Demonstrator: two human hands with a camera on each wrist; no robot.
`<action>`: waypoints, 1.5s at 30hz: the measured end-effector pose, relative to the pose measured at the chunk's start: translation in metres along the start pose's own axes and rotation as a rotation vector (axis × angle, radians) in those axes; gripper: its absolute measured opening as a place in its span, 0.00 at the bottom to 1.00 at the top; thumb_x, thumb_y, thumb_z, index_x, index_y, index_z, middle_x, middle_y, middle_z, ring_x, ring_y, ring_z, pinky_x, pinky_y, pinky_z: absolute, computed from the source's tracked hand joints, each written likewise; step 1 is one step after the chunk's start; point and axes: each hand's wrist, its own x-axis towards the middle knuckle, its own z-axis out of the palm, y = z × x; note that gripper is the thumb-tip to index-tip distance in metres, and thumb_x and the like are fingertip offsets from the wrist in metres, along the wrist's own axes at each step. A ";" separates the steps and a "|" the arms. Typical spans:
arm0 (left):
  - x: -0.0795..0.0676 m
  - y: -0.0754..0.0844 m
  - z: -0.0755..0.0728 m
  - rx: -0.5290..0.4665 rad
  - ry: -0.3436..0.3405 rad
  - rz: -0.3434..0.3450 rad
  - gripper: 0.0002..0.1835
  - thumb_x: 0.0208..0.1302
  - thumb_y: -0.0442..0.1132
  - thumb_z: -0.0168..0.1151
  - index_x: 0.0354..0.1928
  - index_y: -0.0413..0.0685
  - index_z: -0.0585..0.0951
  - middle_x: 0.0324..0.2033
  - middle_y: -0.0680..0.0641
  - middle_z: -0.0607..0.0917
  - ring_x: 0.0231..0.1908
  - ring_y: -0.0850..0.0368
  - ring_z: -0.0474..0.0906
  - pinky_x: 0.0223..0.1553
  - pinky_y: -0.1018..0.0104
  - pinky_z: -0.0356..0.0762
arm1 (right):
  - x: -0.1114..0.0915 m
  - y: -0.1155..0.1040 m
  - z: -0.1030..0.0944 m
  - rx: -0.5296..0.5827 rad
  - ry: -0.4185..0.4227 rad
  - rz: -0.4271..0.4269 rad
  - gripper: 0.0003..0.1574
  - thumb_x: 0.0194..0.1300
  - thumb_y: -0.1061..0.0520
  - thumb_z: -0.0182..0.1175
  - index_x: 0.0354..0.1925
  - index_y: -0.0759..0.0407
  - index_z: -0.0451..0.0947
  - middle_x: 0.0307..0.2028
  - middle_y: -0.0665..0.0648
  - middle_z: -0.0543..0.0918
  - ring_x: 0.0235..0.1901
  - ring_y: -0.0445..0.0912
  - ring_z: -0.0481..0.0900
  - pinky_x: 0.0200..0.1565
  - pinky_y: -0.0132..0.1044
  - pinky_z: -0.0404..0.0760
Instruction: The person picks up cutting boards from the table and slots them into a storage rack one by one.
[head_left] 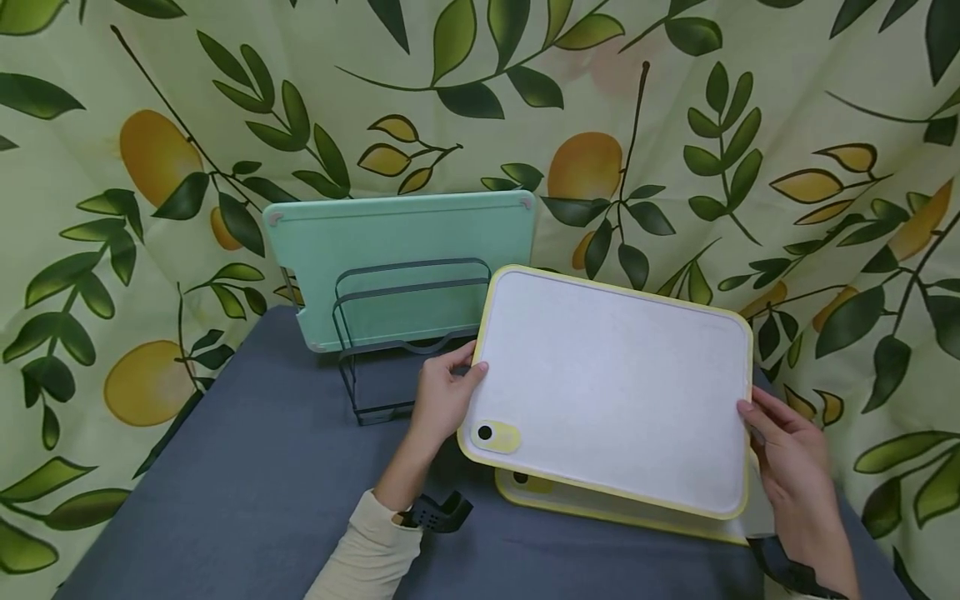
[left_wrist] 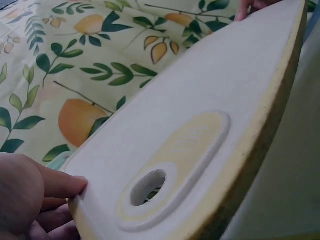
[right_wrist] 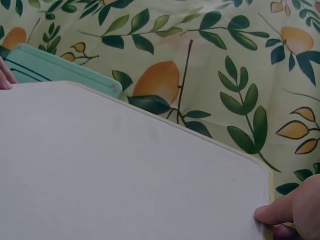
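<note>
Both hands hold a white cutting board (head_left: pixel 615 383) with a yellow rim, tilted above the table. My left hand (head_left: pixel 442 392) pinches its left edge, thumb on the white face and fingers behind. On the opposite edge, my right hand (head_left: pixel 791 454) grips with the thumb in front. A yellow patch with a round hole (left_wrist: pixel 148 187) marks the lower left corner. Below it lies a second yellow-rimmed board (head_left: pixel 592 504), mostly covered by the first. Just left of the held board stands a dark wire rack (head_left: pixel 412 292) with a mint green cutting board (head_left: pixel 405 229) upright in it.
A dark blue cloth covers the table (head_left: pixel 247 467). Behind it and at both sides hangs a curtain (head_left: pixel 480 133) printed with leaves and orange fruit. The rack's right side is partly hidden by the held board.
</note>
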 end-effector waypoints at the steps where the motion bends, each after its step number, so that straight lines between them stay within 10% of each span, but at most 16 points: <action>1: 0.002 -0.005 0.000 -0.005 0.001 0.001 0.22 0.62 0.35 0.64 0.59 0.43 0.78 0.40 0.39 0.85 0.26 0.47 0.85 0.29 0.61 0.84 | -0.001 0.000 0.000 0.002 0.001 -0.004 0.23 0.52 0.60 0.72 0.48 0.48 0.84 0.33 0.43 0.80 0.35 0.36 0.76 0.32 0.25 0.76; 33: 0.002 0.009 -0.032 -0.038 0.109 -0.031 0.18 0.57 0.32 0.68 0.51 0.44 0.83 0.38 0.38 0.87 0.37 0.52 0.86 0.35 0.65 0.84 | -0.025 -0.016 0.031 0.169 -0.012 -0.097 0.26 0.52 0.68 0.69 0.52 0.55 0.82 0.34 0.48 0.84 0.32 0.37 0.82 0.32 0.24 0.80; 45: -0.004 0.010 -0.055 -0.057 0.164 -0.040 0.19 0.56 0.31 0.68 0.52 0.44 0.83 0.40 0.37 0.87 0.36 0.55 0.85 0.35 0.69 0.83 | -0.022 -0.027 0.049 0.030 -0.112 -0.129 0.26 0.53 0.64 0.70 0.53 0.53 0.82 0.37 0.46 0.84 0.34 0.36 0.81 0.32 0.23 0.80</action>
